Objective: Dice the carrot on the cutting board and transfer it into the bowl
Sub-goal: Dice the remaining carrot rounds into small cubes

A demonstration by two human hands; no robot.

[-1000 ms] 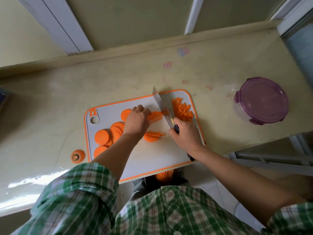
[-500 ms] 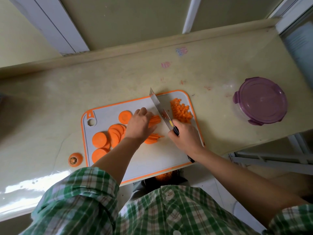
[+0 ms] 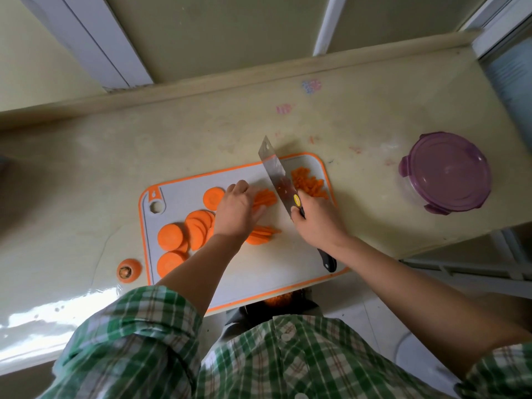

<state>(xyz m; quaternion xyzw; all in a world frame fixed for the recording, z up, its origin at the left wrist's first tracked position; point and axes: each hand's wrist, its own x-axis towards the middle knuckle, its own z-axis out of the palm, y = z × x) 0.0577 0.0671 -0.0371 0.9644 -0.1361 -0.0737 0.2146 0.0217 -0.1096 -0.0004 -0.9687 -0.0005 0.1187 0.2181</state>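
Our left hand lies fairly flat, fingers pressing on carrot strips near the middle of the board. Our right hand is curled round the handle of the knife, whose blade stands just at 3 o'clock of the strips. Dice sit at the board's 2 o'clock and rounds at 9. A lidded tub stands well off at 3.

Bowl (perhaps carrot inside) largely out of sight beneath the cutting board.

Orange carrot slices, purple lid
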